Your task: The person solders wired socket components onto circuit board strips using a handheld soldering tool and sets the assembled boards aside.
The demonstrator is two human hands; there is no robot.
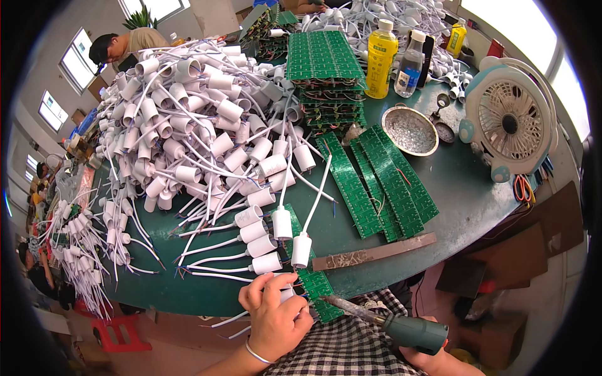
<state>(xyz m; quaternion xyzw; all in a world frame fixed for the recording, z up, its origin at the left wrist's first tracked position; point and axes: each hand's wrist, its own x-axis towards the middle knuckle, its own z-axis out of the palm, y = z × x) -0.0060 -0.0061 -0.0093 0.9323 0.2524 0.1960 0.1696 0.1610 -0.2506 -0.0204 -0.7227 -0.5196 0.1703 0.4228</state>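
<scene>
My right hand (429,351) grips a dark green soldering iron (414,333) at the lower right. Its metal tip rests at or just above a narrow green circuit board strip (316,285) by the table's near edge. My left hand (273,313) curls over the strip's left side, its fingers closed around a white lamp socket (287,294) that they partly hide. Beyond it, white sockets with cables (266,262) lie in a row along the strip's left. Two more sockets, one of them a white socket (301,249), lie across the strip, cables pointing away.
A large heap of white cabled sockets (188,125) fills the left. Stacked circuit boards (326,56), loose board strips (382,182), a metal bowl (410,130), a yellow bottle (380,59), a clear bottle (409,66) and a fan (508,119) stand beyond. A brown bar (374,250) lies nearby. Someone (135,47) sits far left.
</scene>
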